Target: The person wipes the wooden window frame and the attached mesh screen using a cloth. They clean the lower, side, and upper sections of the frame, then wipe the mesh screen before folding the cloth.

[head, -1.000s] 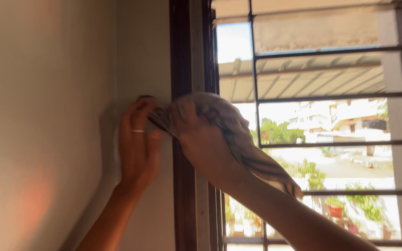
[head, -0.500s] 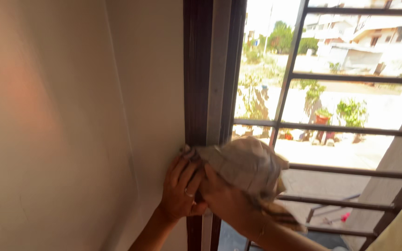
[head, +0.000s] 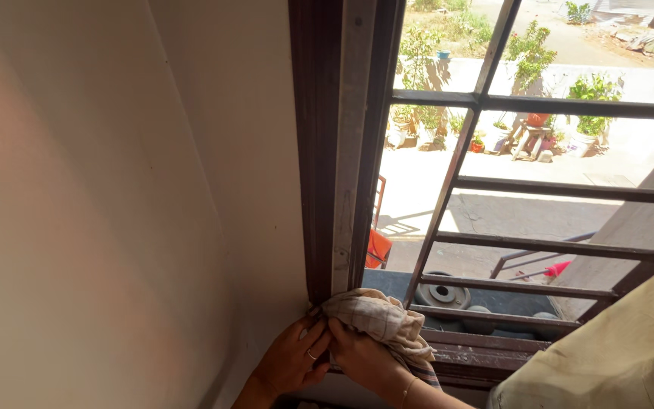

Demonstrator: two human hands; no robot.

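Observation:
A beige checked cloth (head: pixel 376 320) is bunched against the foot of the dark brown window frame (head: pixel 316 151). My right hand (head: pixel 362 358) grips the cloth from below and presses it to the frame's lower corner. My left hand (head: pixel 293 357), with a ring on one finger, lies beside it against the wall, its fingertips touching the cloth's left edge and the frame.
A cream wall (head: pixel 115 204) fills the left. Horizontal metal window bars (head: pixel 554 189) cross the opening, with a sunlit yard and potted plants (head: pixel 539 121) outside. The window sill (head: pixel 486 356) runs below the bars. Yellowish fabric (head: pixel 622 348) covers the lower right corner.
Both hands and the cloth have slid down the window frame from its upper part to its bottom corner, and the view has tilted downward with them.

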